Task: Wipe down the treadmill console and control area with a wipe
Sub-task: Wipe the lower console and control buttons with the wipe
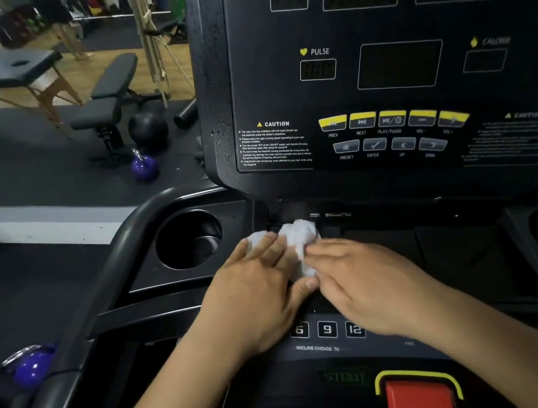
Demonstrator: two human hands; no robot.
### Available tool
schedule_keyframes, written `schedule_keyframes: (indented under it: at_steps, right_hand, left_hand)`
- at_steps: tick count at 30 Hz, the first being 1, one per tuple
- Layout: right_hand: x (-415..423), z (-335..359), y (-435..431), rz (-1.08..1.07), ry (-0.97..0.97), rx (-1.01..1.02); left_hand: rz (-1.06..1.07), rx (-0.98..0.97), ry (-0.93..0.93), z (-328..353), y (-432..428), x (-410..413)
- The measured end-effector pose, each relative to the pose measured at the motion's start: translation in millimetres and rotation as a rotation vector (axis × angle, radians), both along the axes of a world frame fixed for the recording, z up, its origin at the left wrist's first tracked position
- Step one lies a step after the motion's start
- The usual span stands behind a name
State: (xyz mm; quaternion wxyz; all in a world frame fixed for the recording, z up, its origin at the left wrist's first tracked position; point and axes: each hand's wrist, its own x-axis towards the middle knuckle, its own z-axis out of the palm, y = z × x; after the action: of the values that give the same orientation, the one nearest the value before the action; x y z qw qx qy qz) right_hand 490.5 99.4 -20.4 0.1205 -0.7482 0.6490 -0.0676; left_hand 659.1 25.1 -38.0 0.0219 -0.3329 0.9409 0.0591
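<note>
One crumpled white wipe on the black treadmill control area, left hand and right hand pressing it, fingers straight and unclenched, two cup holders, five yellow buttons

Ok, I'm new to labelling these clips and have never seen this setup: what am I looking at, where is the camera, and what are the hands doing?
There is one picture, from a camera worn on the person's head, looking forward and down. No robot here: the left hand and right hand are a person's bare hands. Both press, fingers fairly straight, on a crumpled white wipe lying on the ledge below the treadmill console, the dark panel with unlit displays and yellow buttons. A round cup holder sits left of the wipe. Number keys and a red button in a yellow frame lie nearer the person.
</note>
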Motion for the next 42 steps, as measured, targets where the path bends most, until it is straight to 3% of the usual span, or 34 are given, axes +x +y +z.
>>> schedule_keyframes:
  at_steps: [9, 14, 22, 29, 34, 42]
  right_hand:
    - [-3, 12, 11, 0.015, 0.201, 0.008]
    - [-4, 8, -2, -0.053, 0.245, 0.025]
    - [-5, 8, 18, 0.005, 0.168, 0.079]
    - [-10, 2, -1, -0.076, 0.102, 0.123]
    - [-10, 2, 31, 0.032, 0.029, 0.156]
    - [-26, 0, 4, -0.08, 0.115, 0.07]
  left_hand:
    - [-0.082, 0.049, 0.107, 17, 13, 9]
    - [0.0, 0.044, 0.025, 6, 1, -5]
    - [-0.083, 0.097, 0.066, 19, 5, 10]
    - [-0.018, 0.06, 0.031, 6, -10, -11]
    - [-0.083, 0.13, 0.062, 20, 4, 8]
    - [-0.052, 0.103, 0.014, 7, -14, -8]
